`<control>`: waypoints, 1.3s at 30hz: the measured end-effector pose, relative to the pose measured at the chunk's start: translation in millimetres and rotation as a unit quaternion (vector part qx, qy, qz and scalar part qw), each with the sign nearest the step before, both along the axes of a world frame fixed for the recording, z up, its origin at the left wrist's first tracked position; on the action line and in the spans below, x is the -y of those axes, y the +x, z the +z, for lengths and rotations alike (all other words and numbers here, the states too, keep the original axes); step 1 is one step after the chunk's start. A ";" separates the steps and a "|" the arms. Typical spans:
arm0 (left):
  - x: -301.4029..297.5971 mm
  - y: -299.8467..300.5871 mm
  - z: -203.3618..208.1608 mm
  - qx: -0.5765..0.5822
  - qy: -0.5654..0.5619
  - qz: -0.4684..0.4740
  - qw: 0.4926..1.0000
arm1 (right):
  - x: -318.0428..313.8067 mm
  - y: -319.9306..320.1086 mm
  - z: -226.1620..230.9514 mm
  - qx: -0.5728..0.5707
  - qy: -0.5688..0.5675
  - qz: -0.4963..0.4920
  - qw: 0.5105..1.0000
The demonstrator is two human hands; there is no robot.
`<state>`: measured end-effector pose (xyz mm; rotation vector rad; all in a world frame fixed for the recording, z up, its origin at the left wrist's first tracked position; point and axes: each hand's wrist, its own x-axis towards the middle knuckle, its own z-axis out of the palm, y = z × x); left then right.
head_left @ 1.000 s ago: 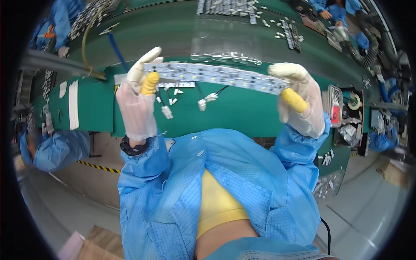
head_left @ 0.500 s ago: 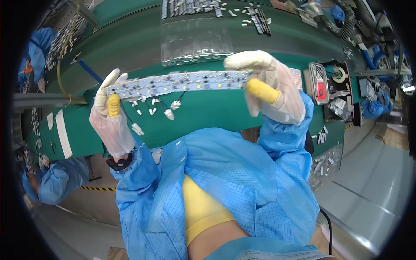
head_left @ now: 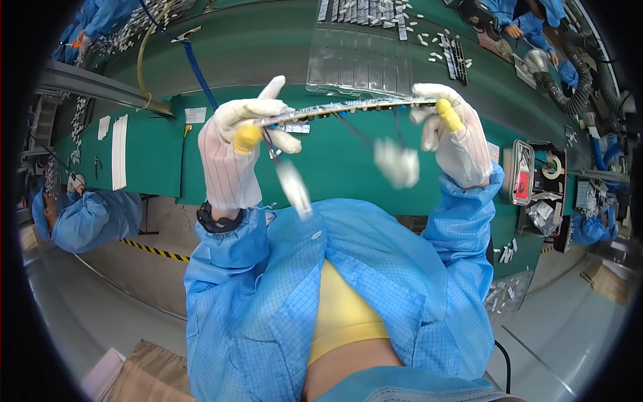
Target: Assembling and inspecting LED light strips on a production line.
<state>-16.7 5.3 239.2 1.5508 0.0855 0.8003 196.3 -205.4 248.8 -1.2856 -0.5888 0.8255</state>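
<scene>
A long, thin LED circuit board [head_left: 355, 105] is stretched between my hands, turned nearly edge-on and slightly bowed. My left hand [head_left: 234, 144], in a white glove with a yellow finger cot on the thumb, pinches its left end. Its right end is gripped by my right hand [head_left: 459, 137], gloved the same way. From the board's underside dark wires hang, ending in a white connector [head_left: 293, 189] near my left hand and a white connector cluster [head_left: 396, 163] near my right; both are blurred by motion. Beneath is the green work mat [head_left: 335, 171].
A clear plastic tray [head_left: 358, 63] lies beyond the board, with several LED boards [head_left: 365, 12] behind it. Dark strips [head_left: 454, 59] lie farther right. At right stand a clear box [head_left: 522, 173] and a tape roll [head_left: 552, 166]. White strips [head_left: 119, 153] and a co-worker [head_left: 90, 208] are at left.
The board has tipped from showing its LED face to nearly edge-on, and its hanging connectors are swinging. Loose white connectors on the mat are now mostly out of sight. The view has shifted.
</scene>
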 end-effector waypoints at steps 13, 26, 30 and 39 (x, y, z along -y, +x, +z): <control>-7.5 17.2 -26.0 -0.122 0.039 0.184 0.975 | 13.6 -16.6 14.6 -0.024 0.105 0.079 0.991; 16.6 26.8 -4.1 -0.012 -0.207 0.017 0.978 | -3.4 0.3 -16.0 -0.033 0.099 0.020 0.994; -43.1 43.9 -66.9 -0.185 -0.119 0.081 0.972 | -18.6 -1.3 -26.8 -0.011 -0.019 0.014 1.000; -163.1 40.9 -241.6 -0.484 0.363 0.259 0.753 | -12.7 16.4 -161.9 -0.101 -0.154 -0.022 0.983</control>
